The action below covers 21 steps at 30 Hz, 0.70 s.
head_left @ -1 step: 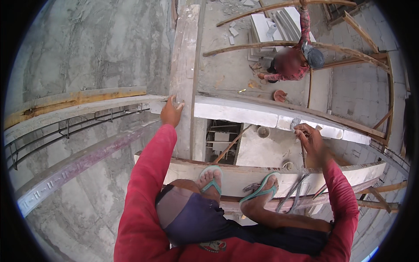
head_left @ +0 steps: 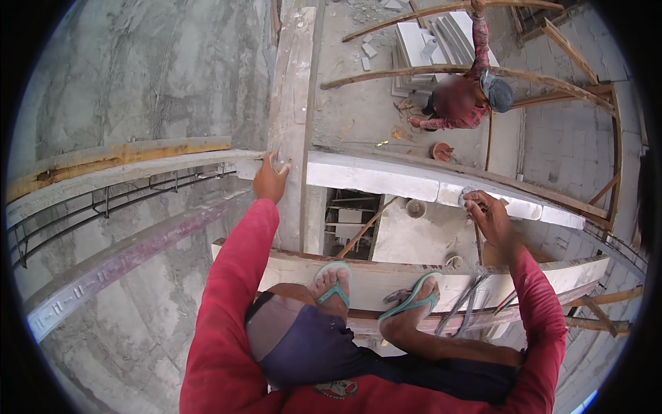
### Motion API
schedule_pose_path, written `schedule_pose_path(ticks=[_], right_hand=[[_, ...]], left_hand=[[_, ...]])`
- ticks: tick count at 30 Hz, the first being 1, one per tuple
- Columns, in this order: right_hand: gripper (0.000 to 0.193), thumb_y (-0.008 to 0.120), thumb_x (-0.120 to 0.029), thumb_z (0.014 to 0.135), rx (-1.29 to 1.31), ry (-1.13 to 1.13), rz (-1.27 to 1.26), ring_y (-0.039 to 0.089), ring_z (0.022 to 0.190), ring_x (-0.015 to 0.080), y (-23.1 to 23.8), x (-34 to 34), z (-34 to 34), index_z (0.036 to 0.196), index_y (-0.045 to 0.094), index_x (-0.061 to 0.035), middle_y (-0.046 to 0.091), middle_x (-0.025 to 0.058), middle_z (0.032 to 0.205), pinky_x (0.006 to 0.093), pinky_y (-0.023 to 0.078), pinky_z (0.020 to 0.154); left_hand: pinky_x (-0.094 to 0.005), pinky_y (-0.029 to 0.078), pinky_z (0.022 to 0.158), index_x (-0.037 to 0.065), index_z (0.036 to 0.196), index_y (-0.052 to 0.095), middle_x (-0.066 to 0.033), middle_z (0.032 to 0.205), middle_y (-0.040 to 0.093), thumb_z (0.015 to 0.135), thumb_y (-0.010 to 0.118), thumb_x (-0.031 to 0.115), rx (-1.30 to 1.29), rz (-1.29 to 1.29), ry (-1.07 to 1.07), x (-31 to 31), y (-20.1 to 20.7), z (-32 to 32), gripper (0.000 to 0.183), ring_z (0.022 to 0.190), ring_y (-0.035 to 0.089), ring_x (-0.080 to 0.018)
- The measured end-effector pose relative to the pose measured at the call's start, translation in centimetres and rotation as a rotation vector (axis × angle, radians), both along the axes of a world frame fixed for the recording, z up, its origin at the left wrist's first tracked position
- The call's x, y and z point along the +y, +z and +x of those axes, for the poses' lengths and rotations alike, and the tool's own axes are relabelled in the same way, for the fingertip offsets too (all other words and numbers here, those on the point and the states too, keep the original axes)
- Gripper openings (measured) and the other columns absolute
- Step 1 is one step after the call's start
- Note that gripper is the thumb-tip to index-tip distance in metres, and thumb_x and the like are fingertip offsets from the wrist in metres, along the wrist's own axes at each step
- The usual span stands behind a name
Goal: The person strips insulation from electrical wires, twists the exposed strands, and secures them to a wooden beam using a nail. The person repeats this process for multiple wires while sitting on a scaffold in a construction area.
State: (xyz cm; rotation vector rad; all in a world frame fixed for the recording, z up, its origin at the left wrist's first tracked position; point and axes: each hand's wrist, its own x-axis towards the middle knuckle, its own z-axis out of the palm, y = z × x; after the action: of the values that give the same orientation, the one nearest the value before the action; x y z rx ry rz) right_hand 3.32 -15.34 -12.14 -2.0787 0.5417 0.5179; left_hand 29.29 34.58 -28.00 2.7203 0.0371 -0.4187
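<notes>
white block row (head_left: 372,176) crosses ahead of feet. right hand (head_left: 491,215) at its near side, fingers pinched on small grey lump (head_left: 465,194) — lump right against blocks. left hand (head_left: 271,181) on wooden plank (head_left: 293,90), by its left edge, thumb and forefinger parted; cannot tell how firmly other fingers grasp. feet in green flip-flops (head_left: 336,295) on pale beam (head_left: 369,279). beyond blocks, crouching co-worker (head_left: 469,119) — red checked sleeves, near reddish bucket (head_left: 440,151) and stacked white slabs (head_left: 408,38).
</notes>
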Motion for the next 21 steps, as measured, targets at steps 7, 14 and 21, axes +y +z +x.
schedule_pose_path(ticks=[7,14,21], right_hand=[[0.036,0.062,-0.028,0.107,-0.07,0.006,-0.166,0.075,0.102,0.0359,-7.5,-1.8,5.2,0.125,0.071,0.0016,0.077,0.0239,0.11,0.0425,0.056,0.094],[0.031,0.061,-0.024,0.103,-0.218,-0.189,-0.27,0.074,0.101,0.0406,-15.5,-2.7,9.0,0.117,0.071,0.0012,0.076,0.0242,0.106,0.0447,0.056,0.091],[0.04,0.062,-0.023,0.102,-0.355,-0.641,-0.168,0.074,0.107,0.032,-17.7,-6.6,13.3,0.13,0.065,0.006,0.077,0.0188,0.111,0.0421,0.055,0.095]], left_hand=[[-0.0513,0.051,0.095,0.006,0.136,0.055,-0.0214,0.123,0.064,0.094,0.075,0.027,-0.071,0.037,-0.067,3.5,-1.6,-5.3,0.051,0.116,0.063,-0.0428],[-0.0509,0.049,0.102,0.003,0.136,0.054,-0.022,0.129,0.059,0.094,0.074,0.009,-0.155,-0.104,-0.081,4.3,-1.4,-9.2,0.046,0.123,0.058,-0.0441],[-0.0482,0.048,0.108,0.004,0.13,0.065,-0.0198,0.129,0.062,0.09,0.079,0.008,-0.106,-0.048,-0.257,4.5,-1.3,-7.1,0.043,0.126,0.058,-0.041]])
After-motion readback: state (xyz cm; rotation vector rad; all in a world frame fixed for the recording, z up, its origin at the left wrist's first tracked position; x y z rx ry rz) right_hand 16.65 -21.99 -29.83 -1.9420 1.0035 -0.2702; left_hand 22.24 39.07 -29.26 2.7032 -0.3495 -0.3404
